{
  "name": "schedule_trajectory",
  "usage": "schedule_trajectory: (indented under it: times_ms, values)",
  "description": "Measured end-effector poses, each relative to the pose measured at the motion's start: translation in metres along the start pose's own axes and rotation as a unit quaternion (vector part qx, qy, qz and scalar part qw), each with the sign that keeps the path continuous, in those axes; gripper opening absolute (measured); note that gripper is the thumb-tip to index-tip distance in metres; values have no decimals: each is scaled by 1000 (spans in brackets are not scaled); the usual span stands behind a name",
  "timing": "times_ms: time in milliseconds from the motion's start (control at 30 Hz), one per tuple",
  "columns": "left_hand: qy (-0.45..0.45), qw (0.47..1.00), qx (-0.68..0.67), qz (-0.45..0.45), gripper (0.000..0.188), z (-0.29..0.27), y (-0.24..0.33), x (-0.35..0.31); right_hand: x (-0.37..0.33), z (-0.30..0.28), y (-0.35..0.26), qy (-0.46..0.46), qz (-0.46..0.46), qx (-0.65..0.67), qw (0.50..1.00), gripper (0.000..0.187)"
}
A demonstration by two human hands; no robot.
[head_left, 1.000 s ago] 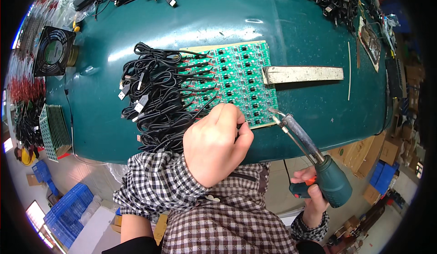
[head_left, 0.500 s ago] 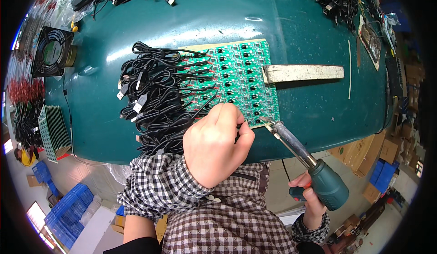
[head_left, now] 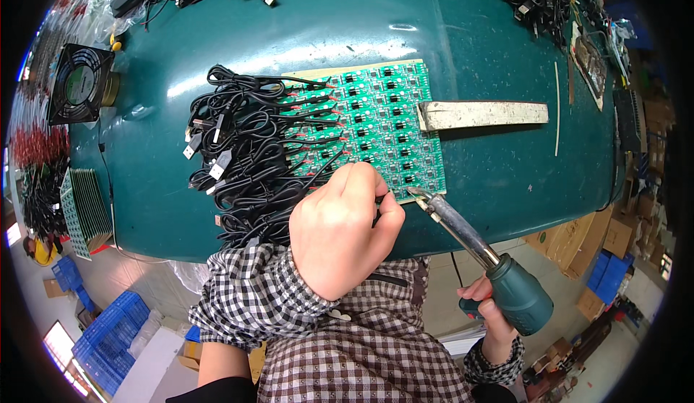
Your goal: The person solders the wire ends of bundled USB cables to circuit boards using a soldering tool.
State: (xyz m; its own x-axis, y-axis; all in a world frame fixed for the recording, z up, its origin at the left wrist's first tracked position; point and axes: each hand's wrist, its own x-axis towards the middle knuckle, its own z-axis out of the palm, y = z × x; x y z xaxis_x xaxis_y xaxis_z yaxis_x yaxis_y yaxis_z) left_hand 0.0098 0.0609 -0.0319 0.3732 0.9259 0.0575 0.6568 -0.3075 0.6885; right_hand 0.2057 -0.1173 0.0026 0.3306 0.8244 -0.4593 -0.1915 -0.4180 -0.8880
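Head view: the right hand (head_left: 493, 316) grips a green soldering gun (head_left: 519, 298), its tip at the near edge of the circuit boards (head_left: 402, 125). The left hand (head_left: 341, 226) curls beside it, pinching something too hidden to name. Black cables (head_left: 249, 153) lie left; a pale bar (head_left: 486, 115) overlaps the boards' right edge.

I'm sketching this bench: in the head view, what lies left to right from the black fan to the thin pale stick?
Black fan → bundled black cables → green circuit-board panel → flat pale bar → thin pale stick.
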Motion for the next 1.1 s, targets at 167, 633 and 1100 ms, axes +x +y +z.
schedule_trajectory:
  times_ms: [167, 633, 1100]
  values:
    - [-4, 1000, 0, -3, 13, -1, 0, 0, -1, 0, 0, -13, 16, -9, 1000, 40]
    - [-8, 1000, -1, -9, 13, -1, 0, 0, -1, -1, 4, -21, -4, -52, 998, 36]
    - [-18, 1000, -1, -9, 13, -3, 0, 1, 0, -1, 4, -38, -24, -89, 995, 36]
